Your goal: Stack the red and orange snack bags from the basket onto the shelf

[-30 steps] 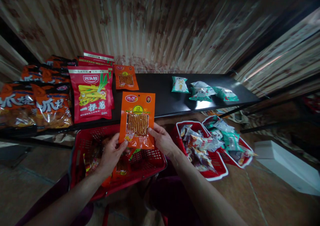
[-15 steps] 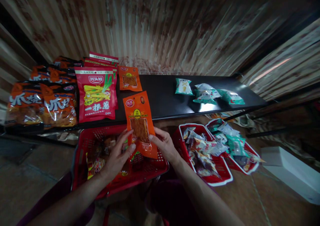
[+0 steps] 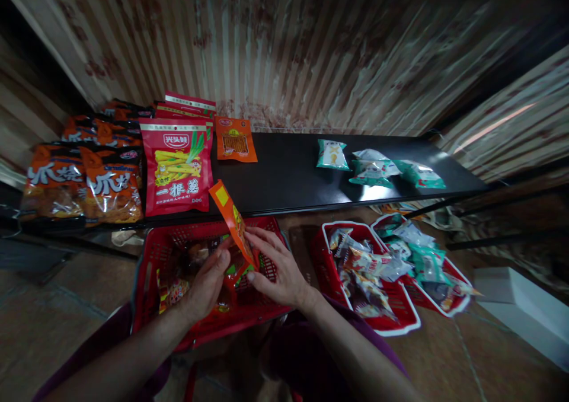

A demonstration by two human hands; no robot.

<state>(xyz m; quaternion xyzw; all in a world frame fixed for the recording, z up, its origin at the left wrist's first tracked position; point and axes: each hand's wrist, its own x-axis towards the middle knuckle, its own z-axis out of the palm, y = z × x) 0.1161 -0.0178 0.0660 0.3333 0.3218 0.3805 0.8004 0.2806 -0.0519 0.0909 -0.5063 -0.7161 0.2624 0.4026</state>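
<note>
An orange snack packet (image 3: 235, 221) is held between my two hands above a red basket, turned nearly edge-on with its top leaning left. My left hand (image 3: 207, 286) touches its left side with the fingers, whose tips are partly hidden. My right hand (image 3: 282, 268) grips its right side, fingers bent and thumb low. Below, the red basket (image 3: 153, 289) contains several snack packets, dark and yellow-red ones among them. A matching orange packet (image 3: 235, 141) lies on the black shelf just behind.
On the left of the black shelf (image 3: 275, 179) stand red snack bags (image 3: 178, 171) and orange-black bags (image 3: 111, 185). Green-white packets (image 3: 373, 168) lie on its right half. Two red baskets with white rims (image 3: 400, 332) hold packets on the floor, beside a white box (image 3: 520, 313).
The orange packet has turned from facing me to nearly edge-on and dropped slightly. My right hand has moved left around it. The view has shifted a little.
</note>
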